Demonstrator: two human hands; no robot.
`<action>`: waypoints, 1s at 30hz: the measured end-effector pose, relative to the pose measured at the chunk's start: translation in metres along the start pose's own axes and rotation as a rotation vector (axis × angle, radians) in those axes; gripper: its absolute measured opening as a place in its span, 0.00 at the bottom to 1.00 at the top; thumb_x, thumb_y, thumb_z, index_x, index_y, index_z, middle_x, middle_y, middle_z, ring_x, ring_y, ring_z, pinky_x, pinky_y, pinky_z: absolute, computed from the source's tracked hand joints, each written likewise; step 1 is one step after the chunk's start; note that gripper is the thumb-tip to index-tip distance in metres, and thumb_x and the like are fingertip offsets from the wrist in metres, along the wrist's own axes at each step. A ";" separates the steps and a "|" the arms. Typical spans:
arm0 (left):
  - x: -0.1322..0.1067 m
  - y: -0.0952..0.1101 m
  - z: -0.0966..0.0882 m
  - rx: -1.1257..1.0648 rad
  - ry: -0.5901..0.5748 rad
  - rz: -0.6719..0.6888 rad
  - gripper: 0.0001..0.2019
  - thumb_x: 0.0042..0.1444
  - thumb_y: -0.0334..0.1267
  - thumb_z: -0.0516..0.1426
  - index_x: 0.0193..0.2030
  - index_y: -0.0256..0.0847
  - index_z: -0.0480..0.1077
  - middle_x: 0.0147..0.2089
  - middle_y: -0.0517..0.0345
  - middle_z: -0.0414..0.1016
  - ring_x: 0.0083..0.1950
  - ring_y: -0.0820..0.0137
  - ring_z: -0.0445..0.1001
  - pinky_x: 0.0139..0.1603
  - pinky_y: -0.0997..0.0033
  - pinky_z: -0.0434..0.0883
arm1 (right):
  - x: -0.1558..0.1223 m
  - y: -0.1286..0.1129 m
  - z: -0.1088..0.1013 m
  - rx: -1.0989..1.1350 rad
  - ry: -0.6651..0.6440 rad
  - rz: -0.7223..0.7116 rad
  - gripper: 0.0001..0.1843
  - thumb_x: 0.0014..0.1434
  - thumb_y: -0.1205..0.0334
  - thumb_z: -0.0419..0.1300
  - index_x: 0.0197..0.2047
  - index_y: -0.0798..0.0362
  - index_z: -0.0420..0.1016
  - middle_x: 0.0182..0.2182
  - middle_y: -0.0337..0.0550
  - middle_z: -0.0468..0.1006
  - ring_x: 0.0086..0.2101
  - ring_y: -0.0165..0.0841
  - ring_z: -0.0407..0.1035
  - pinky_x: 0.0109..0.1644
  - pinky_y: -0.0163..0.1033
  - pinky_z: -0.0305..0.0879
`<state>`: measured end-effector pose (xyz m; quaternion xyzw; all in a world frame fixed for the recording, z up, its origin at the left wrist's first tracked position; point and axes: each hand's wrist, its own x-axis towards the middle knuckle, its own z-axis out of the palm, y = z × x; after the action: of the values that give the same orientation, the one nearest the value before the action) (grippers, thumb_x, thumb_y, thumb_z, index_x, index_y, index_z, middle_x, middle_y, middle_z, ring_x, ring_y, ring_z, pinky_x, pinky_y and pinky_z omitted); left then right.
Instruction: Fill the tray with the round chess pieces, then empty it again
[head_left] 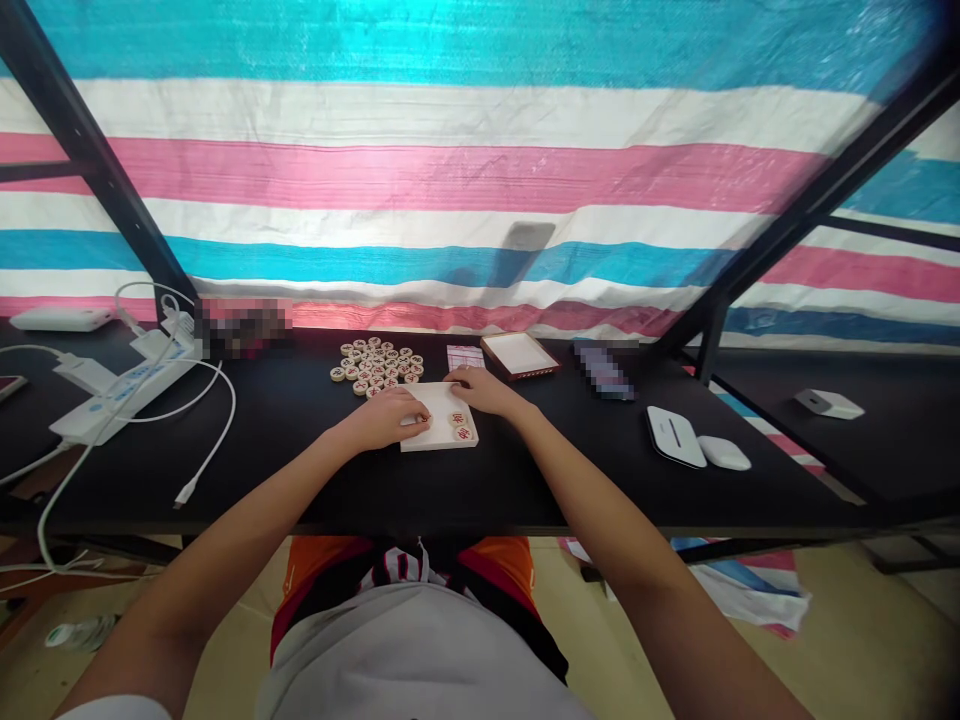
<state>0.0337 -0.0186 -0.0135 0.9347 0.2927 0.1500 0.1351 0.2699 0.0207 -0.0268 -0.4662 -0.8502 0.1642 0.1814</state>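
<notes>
A shallow white box tray (441, 441) lies in front of me, with two round Chinese chess pieces (463, 433) showing at its right side. My left hand (388, 418) rests over the tray's left edge, its fingers closed on a Chinese chess piece (425, 421) partly hidden by the fingertips. At the tray's far right corner, my right hand (480, 388) has its fingers bent over the rim and appears to grip it. Behind the left hand, a loose cluster of Chinese chess pieces (376, 362) with red and dark characters lies on the table.
Behind the tray are a printed paper (466, 357) and an open box lid (520, 354). A blurred phone-like item (604, 372), a white-and-black device (675, 437) and a white mouse (724, 453) lie right. A power strip (124, 390) with cables occupies the left of the black table (510, 495).
</notes>
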 end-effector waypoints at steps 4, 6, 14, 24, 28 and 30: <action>0.002 -0.003 0.002 -0.041 -0.002 -0.024 0.11 0.58 0.43 0.56 0.39 0.40 0.76 0.40 0.54 0.78 0.45 0.64 0.72 0.52 0.64 0.64 | 0.000 0.000 0.000 0.003 0.004 -0.007 0.16 0.56 0.73 0.52 0.44 0.57 0.77 0.38 0.47 0.76 0.39 0.34 0.68 0.47 0.37 0.61; 0.003 -0.002 0.003 -0.048 0.002 -0.036 0.09 0.56 0.42 0.57 0.37 0.40 0.76 0.39 0.55 0.78 0.44 0.65 0.73 0.51 0.65 0.64 | 0.000 0.001 0.000 0.004 0.011 -0.009 0.16 0.57 0.73 0.52 0.44 0.57 0.77 0.38 0.47 0.76 0.39 0.34 0.68 0.47 0.38 0.61; -0.004 0.001 -0.012 -0.042 0.124 -0.020 0.14 0.57 0.41 0.54 0.47 0.40 0.72 0.43 0.54 0.76 0.46 0.65 0.72 0.52 0.66 0.65 | 0.000 0.002 0.001 -0.010 0.005 -0.002 0.16 0.57 0.72 0.51 0.44 0.58 0.77 0.37 0.47 0.76 0.38 0.34 0.68 0.46 0.37 0.61; -0.035 -0.055 -0.058 0.068 0.176 -0.522 0.15 0.53 0.47 0.53 0.41 0.41 0.73 0.40 0.55 0.76 0.38 0.66 0.71 0.38 0.71 0.65 | 0.000 0.004 0.002 0.018 0.012 0.004 0.16 0.57 0.71 0.52 0.44 0.57 0.77 0.39 0.47 0.76 0.39 0.35 0.68 0.46 0.38 0.61; -0.041 -0.065 -0.061 0.199 0.068 -0.666 0.12 0.50 0.44 0.53 0.38 0.43 0.72 0.42 0.54 0.76 0.40 0.63 0.73 0.35 0.71 0.62 | 0.000 0.005 0.003 0.023 0.014 0.002 0.16 0.57 0.71 0.52 0.45 0.56 0.77 0.39 0.46 0.76 0.38 0.34 0.68 0.45 0.37 0.61; -0.043 -0.067 -0.061 0.209 0.027 -0.724 0.12 0.48 0.44 0.53 0.38 0.44 0.71 0.42 0.56 0.76 0.39 0.63 0.73 0.34 0.71 0.62 | 0.001 0.008 0.004 0.018 0.010 -0.002 0.16 0.57 0.70 0.52 0.45 0.56 0.77 0.39 0.46 0.76 0.38 0.34 0.68 0.46 0.38 0.61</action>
<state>-0.0559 0.0197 0.0112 0.7773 0.6196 0.0742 0.0795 0.2734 0.0247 -0.0334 -0.4646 -0.8481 0.1692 0.1902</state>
